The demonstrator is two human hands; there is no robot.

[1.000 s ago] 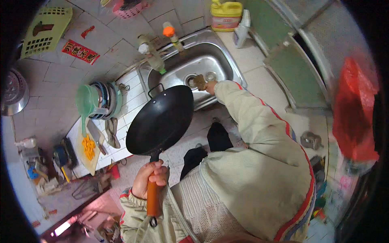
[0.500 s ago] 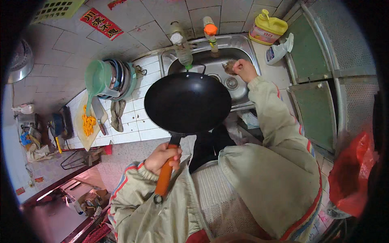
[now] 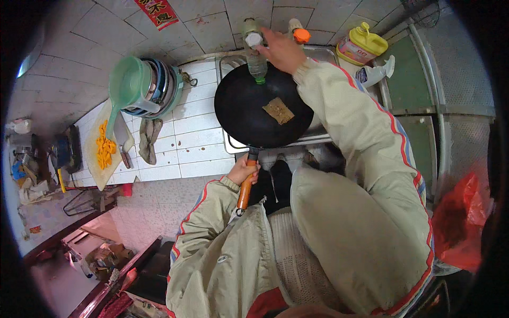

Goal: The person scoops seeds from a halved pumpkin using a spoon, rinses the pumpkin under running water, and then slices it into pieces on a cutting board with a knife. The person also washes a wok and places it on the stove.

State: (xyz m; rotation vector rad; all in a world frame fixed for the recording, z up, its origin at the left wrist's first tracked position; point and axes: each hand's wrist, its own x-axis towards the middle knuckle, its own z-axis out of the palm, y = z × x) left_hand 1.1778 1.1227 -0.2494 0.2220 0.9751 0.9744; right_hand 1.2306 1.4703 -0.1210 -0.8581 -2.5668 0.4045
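My left hand (image 3: 242, 170) is wrapped round the orange-brown handle (image 3: 244, 194) of a black wok (image 3: 238, 103), held over the sink (image 3: 229, 64). A flat brown scrubbing pad (image 3: 278, 111) lies inside the wok, apart from both hands. At the wall, my right hand (image 3: 283, 52) reaches to the white tap knob (image 3: 253, 39), thumb and forefinger apart beside it; whether they touch it I cannot tell. A clear plastic bottle (image 3: 257, 66) with a green end hangs below this tap, over the wok's far side. Just right of my hand is an orange tap knob (image 3: 301, 35).
Left on the white tiled counter (image 3: 199, 153) stand stacked basins (image 3: 175, 87) with a green dipper (image 3: 127, 79). Nearby are a knife (image 3: 125, 153), a cutting board (image 3: 101, 172) with orange pieces (image 3: 105, 146), and a grey cloth (image 3: 149, 140). A yellow jug (image 3: 362, 42) and spray bottle (image 3: 374, 73) stand right.
My right hand has left the pad and moved from the sink up to the white tap knob. The pad now lies in the wok. The wok sits farther right and nearer the taps in view.
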